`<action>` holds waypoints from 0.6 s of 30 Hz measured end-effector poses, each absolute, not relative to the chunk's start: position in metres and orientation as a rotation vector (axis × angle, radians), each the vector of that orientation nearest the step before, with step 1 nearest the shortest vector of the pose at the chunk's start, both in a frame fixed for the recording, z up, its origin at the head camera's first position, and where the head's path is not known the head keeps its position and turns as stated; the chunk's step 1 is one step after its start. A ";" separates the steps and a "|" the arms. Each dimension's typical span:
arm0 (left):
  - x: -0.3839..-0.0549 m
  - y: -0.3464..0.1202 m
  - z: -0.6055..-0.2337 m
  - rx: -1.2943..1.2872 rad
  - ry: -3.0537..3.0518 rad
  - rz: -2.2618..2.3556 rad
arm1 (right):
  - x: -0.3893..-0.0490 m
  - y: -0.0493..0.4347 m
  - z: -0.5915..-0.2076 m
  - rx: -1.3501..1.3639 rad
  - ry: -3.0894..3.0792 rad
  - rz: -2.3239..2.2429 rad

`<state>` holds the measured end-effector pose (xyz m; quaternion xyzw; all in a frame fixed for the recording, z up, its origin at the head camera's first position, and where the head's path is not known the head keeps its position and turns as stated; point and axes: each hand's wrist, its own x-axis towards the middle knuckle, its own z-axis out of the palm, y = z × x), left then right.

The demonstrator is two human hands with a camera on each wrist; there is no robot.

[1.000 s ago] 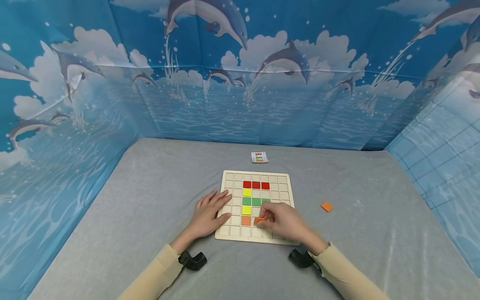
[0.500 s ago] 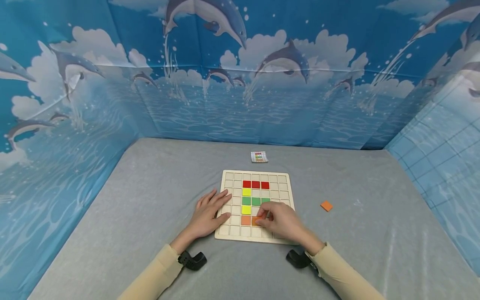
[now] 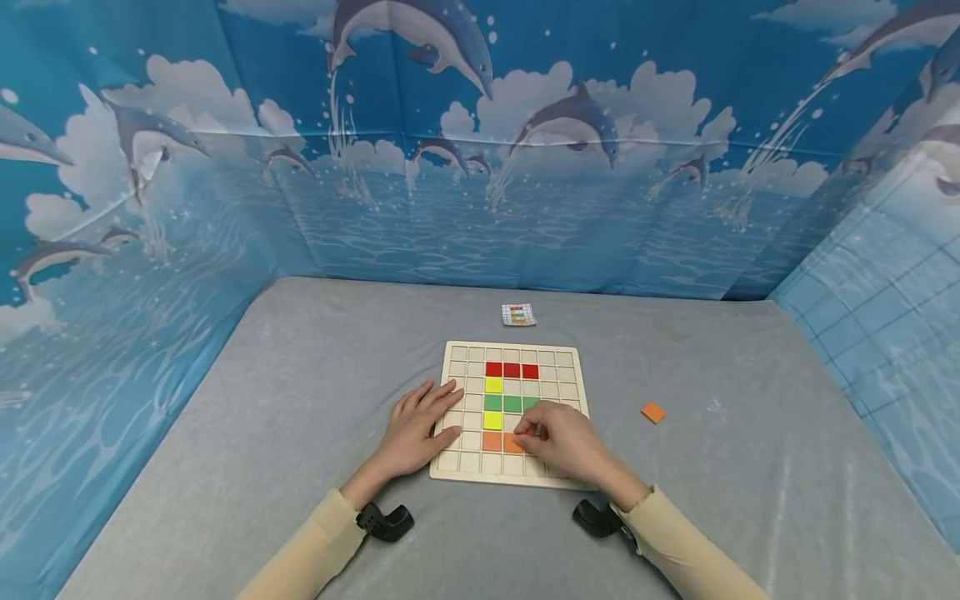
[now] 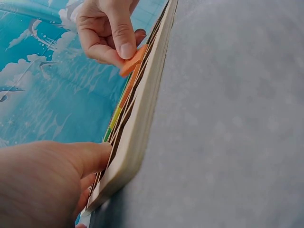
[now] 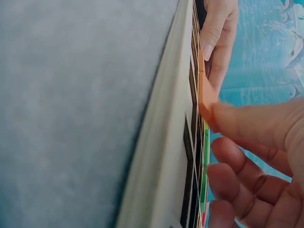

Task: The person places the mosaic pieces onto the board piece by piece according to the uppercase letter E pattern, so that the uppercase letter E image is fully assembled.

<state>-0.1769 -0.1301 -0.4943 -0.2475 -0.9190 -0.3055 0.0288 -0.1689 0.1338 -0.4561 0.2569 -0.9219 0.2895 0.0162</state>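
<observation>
A wooden grid board (image 3: 469, 463) lies on the grey cloth. Thumb and forefinger of my right hand (image 3: 567, 437) pinch an orange square tile (image 3: 512, 442) over the bottom coloured row. In the left wrist view, this orange tile (image 4: 134, 60) tilts, with one edge raised off the board. Just left of it, another orange tile (image 3: 491, 442) lies flat in its cell. My left hand (image 3: 415, 429) rests with spread fingers on the board's left edge. Red tiles (image 3: 512, 370), yellow tiles (image 3: 492, 421) and green tiles (image 3: 513, 403) fill other cells; my right hand partly covers the green row.
One loose orange tile (image 3: 653, 412) lies on the cloth to the right of the board. Behind the board is a small card (image 3: 518, 314) printed with a coloured grid. A dolphin-print curtain (image 3: 480, 217) encloses the back and sides of the table (image 3: 337, 333).
My right hand has shifted slightly left, bringing the orange tile from a steep tilt to nearly flat beside the other orange one. The left hand stays in place.
</observation>
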 end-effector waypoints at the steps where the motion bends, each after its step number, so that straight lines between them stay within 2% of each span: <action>1: -0.177 -0.130 -0.494 -0.764 -2.835 -0.942 | -0.169 0.134 -0.457 0.804 -2.863 0.902; 18: -0.176 -0.131 -0.493 -0.773 -2.830 -0.943 | -0.170 0.149 -0.458 0.920 -2.852 0.925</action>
